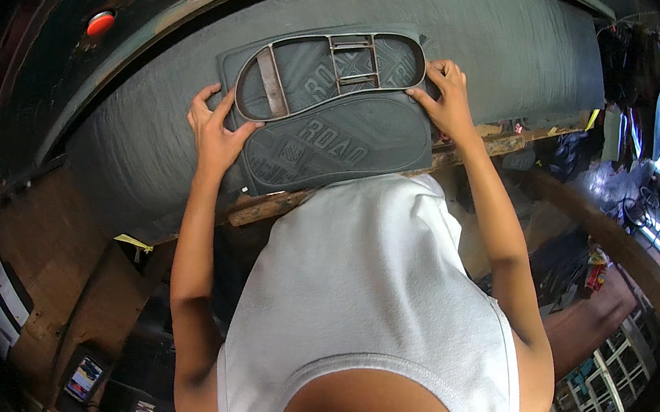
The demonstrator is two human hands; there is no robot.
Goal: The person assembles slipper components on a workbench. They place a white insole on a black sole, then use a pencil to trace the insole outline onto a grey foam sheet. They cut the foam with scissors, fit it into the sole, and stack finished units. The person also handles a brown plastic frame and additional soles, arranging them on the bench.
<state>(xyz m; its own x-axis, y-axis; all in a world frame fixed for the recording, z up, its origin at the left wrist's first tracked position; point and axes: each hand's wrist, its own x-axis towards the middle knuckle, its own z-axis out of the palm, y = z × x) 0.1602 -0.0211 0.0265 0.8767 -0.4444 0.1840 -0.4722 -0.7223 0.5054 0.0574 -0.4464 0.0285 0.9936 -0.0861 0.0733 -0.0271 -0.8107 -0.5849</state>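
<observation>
A metal sole-shaped cutting die [276,79] with cross braces lies over the far half of a dark grey rubber sheet [422,147]. Raised sole patterns and lettering are moulded into the sheet. My left hand [220,130] grips the die's left end between thumb and fingers. At its right end, my right hand [450,98] pinches the rim with the thumb below and fingers above. The near sole outline [337,143] on the sheet shows uncovered, beside the die. Whether the die sits flush along the far outline, I cannot tell.
Under the sheet is a wide grey work surface [518,56] with a wooden front edge [260,208]. A dark machine beam with a red button [101,23] arches over the far left. A phone [85,377] lies low at the left. Wooden beams [611,238] stand at the right.
</observation>
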